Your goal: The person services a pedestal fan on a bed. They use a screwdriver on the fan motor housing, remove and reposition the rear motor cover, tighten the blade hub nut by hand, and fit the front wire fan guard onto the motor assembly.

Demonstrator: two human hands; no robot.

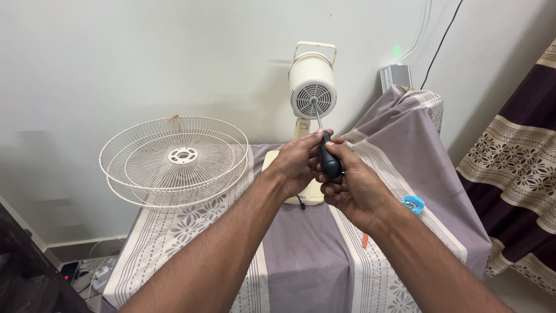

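Here I have both hands closed around a screwdriver (328, 155) near the centre of my view: my left hand (298, 162) pinches the top of its black handle and the base of the metal shaft, while my right hand (353, 185) is curled shut around the lower handle. The shaft runs up toward twelve o'clock, its tip meeting the middle of the cream fan motor housing (313, 87). At nine o'clock lie two stacked wire fan guards (174, 159) on the purple patterned cloth (301, 255). A small blue object (413, 204) sits at four o'clock.
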